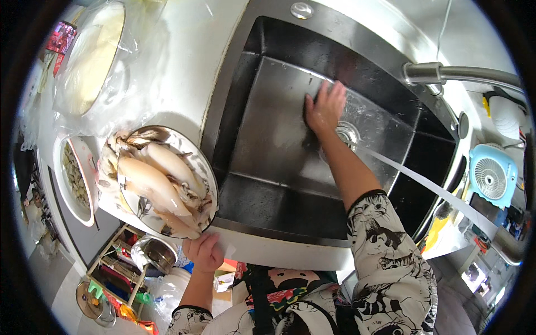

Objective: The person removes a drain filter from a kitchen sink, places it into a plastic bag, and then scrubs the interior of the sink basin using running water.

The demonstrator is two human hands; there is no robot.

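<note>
My right hand [328, 106] is down in a dark metal sink [278, 100], palm low with the fingers somewhat apart, and holds nothing. Close beside its wrist is the drain [347, 133]. A stream of water [435, 190] runs from the faucet spout [507, 247] towards the drain. On the left, a patterned plate [212, 184] bears several whole squid [153, 180], some hanging over its far-left rim. My left hand [205, 252] is at the plate's near edge by the counter front, fingers curled; whether it grips anything is unclear.
A bowl of small chopped pieces [79, 184] stands left of the plate. Behind it, clear plastic film [138, 83] surrounds a pale round board [98, 58]. A faucet pipe [473, 73] arches over the right side. A blue fan [494, 173] stands far right, a cluttered rack [119, 268] below left.
</note>
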